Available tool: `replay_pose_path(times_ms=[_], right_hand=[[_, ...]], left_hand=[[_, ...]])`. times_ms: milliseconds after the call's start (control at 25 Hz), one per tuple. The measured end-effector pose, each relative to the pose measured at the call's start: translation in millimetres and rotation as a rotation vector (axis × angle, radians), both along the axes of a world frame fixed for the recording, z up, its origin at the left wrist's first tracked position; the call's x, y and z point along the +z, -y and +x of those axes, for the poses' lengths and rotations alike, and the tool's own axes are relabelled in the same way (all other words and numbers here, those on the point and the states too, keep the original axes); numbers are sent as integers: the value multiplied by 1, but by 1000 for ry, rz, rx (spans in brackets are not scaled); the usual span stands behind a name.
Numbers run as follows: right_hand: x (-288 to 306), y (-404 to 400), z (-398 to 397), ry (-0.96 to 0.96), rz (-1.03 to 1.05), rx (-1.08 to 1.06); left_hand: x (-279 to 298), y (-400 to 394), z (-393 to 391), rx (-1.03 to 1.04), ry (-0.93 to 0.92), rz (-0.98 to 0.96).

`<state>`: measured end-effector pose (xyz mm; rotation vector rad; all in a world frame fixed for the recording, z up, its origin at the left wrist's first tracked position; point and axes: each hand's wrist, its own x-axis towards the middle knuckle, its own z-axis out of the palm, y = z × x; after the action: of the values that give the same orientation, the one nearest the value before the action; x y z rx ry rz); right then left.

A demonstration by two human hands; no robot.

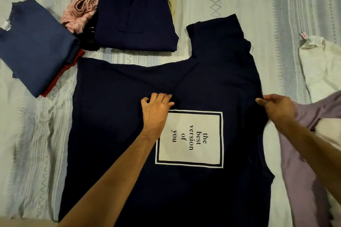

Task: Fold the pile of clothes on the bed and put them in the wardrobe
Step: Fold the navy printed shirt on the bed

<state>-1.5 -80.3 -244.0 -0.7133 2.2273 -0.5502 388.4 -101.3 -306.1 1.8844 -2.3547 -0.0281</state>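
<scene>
Navy cotton T-shirt with a white printed rectangle (114, 116) lies flat on the striped white bedspread (36, 134). The left hand (156, 108) presses its middle with curled fingers; the right hand (276, 107) pinches its right edge. Farther off, left, sit a folded blue top (36, 46) and folded navy garment (134, 9), bare bedspread between them.

Two forearms and two hands are seen, reaching in from the lower edge of the head view. Both forearms are bare up to the frame's edge; no sleeve is worn over the parts shown. The left hand (156, 109) and the right hand (277, 108) are uncovered, and knuckles and tendons are plainly made out on the left one.
</scene>
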Motion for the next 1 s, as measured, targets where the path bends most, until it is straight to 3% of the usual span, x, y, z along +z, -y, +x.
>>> replay_pose_path(times_ms=[160, 360, 520, 680, 840, 1000], right_hand=[[6, 7, -4, -55, 45, 22], [14, 7, -4, -103, 124, 81], [11, 4, 2, -133, 129, 83], [20, 2, 7, -128, 140, 107], [30, 8, 7, -215, 133, 69], [42, 6, 49, -258, -1, -61]], left_hand=[[-2, 8, -1, -62, 21, -37], [7, 23, 0, -85, 49, 100], [14, 13, 12, 45, -120, 234], [1, 16, 5, -52, -45, 88], [4, 21, -2, -105, 104, 96], [30, 5, 12, -43, -6, -115]])
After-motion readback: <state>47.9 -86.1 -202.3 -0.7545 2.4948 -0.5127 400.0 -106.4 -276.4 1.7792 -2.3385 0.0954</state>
